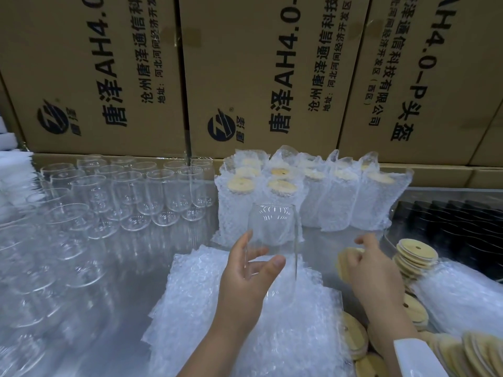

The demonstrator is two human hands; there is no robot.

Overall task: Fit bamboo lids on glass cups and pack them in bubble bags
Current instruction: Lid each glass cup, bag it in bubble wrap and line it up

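Over the bubble bags, glass cup upright, base seemingly uppermost, in curled left fingers; right fingers around bamboo lid.

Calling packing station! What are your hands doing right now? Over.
Left hand grips a glass cup, no lid on it. Right hand holds a bamboo lid beside the cup. Nothing between them; bubble bags lie underneath.

Printed cardboard boxes stacked behind
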